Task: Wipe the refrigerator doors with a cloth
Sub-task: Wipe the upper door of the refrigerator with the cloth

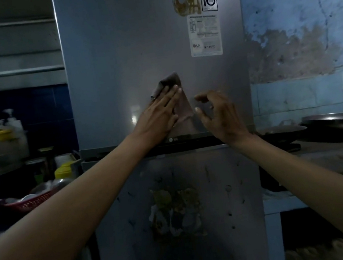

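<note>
Plainly the biggest thing is the grey two-door refrigerator point(153, 43), filling the middle of the view, with the upper door point(111, 61) above a dark seam and the lower door point(219, 189) beneath it. To the right a worn blue wall point(293, 11) with peeling patches stands over a counter carrying wide metal pans point(338, 122); to the left are shelves point(12, 71), bottles and a red basket point(30, 202). The lower door shows a torn, yellowed sticker remnant point(176, 211) and dark specks, so it likely needs wiping as well. On the upper door, labels point(204, 35) sit near the top right corner. The cloth point(181, 106), a brownish folded piece, lies against the lower part of the upper door. The left hand point(159, 113) presses it flat with fingers straight and close together, probably to spread pressure while rubbing. The right hand point(219, 111) hovers just beside the cloth's edge, fingers loosely curled and parted, holding nothing, perhaps ready to straighten it
</note>
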